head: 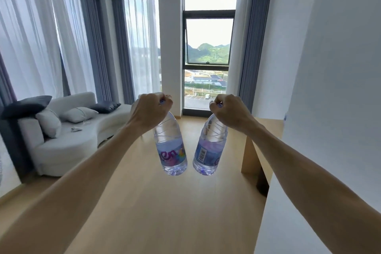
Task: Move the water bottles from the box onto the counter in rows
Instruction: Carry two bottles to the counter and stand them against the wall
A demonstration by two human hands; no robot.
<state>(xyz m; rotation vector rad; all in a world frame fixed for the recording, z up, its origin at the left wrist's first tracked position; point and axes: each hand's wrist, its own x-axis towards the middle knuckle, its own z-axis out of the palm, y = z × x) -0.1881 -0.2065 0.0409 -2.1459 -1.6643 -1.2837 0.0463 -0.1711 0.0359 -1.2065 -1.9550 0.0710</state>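
Above wood floor [165, 202], L hand [151, 107] grips neck of left bottle [171, 148]; R hand [227, 109] grips right bottle [210, 150]. Both hang, bases tilted inward, apart.

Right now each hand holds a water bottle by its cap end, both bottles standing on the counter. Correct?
Not quite. In the head view the left hand and right hand grip the left bottle and right bottle by the cap end, but both hang in the air, tilted, touching nothing below.
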